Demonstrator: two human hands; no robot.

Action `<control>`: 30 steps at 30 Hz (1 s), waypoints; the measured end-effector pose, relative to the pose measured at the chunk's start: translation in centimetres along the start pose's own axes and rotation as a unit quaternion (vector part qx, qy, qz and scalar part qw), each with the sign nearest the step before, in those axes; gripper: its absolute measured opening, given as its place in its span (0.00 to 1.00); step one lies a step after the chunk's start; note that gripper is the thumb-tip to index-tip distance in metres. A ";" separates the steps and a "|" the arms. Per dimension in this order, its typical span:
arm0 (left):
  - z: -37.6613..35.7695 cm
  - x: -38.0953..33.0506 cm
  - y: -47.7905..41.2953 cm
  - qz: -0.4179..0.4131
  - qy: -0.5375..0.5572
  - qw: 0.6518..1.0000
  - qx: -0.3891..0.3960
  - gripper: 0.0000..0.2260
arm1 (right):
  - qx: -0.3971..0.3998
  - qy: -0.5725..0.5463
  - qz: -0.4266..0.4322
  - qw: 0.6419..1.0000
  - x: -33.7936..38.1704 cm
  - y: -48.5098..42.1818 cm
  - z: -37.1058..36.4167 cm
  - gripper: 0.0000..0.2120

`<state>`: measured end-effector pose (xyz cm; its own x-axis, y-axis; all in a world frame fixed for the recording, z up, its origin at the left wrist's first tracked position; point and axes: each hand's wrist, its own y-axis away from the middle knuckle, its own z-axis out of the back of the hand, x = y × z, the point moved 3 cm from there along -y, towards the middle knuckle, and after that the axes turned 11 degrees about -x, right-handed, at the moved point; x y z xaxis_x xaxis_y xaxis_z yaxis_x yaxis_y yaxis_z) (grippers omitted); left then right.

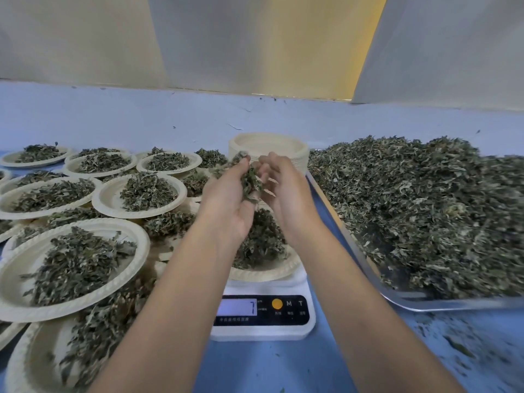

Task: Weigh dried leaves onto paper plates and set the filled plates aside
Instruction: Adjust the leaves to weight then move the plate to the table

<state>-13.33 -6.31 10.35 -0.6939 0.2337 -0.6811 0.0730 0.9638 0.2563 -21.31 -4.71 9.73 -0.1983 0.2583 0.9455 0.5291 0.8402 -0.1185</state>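
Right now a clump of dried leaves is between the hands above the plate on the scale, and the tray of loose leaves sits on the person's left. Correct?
No: the head view shows the tray on the person's right. The rest holds: the clump of dried leaves is between left hand and right hand, above the plate on the scale.

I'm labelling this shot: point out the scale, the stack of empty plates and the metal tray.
scale [262,333], head view, white front edge.
stack of empty plates [269,143], head view, top plate's inside.
metal tray [442,303], head view, bare near rim.
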 end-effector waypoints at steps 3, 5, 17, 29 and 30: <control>-2.5 2.1 1.6 -0.011 -0.012 1.000 0.006 0.04 | -0.076 -0.071 -0.053 0.993 0.7 -0.4 1.1 0.12; -4.2 3.8 2.5 -0.016 -0.035 0.999 0.011 0.04 | -0.135 -0.094 -0.052 0.985 1.7 -0.9 2.9 0.12; -11.5 13.5 4.9 0.081 -0.235 0.957 0.151 0.15 | -0.347 -0.161 -0.101 0.919 3.7 -2.9 16.0 0.12; -11.3 14.7 4.5 0.062 -0.241 0.950 0.189 0.09 | -0.352 -0.116 -0.041 0.928 3.5 -3.0 17.8 0.14; -11.2 14.8 4.4 0.081 -0.240 0.949 0.189 0.10 | -0.358 -0.120 -0.041 0.925 3.4 -3.1 17.8 0.14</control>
<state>-31.33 -0.03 9.08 -0.2522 0.3271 -0.9107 0.4660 0.8659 0.1819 -38.32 2.09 7.92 -0.3944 0.3774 0.8379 0.8977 0.3531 0.2635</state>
